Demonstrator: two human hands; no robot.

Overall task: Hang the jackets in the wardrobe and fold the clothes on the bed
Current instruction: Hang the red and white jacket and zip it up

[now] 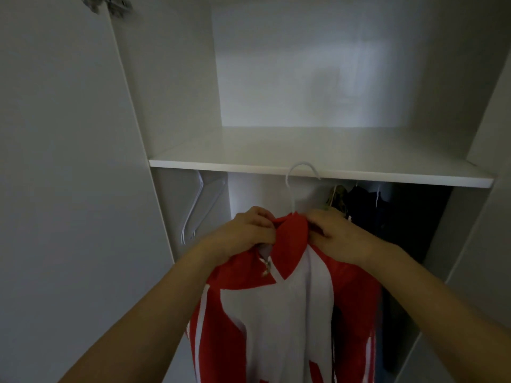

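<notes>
We are holding the red-and-white jacket on its white hanger before the wardrobe shelf, left hand and right hand both gripping the collar; hanging step underway, next hooking it beside the dark clothes

Two bare forearms came up from the lower corners of the frame, no sleeves reaching the wrists. The left hand and right hand wore no gloves, rings or watch.
</notes>
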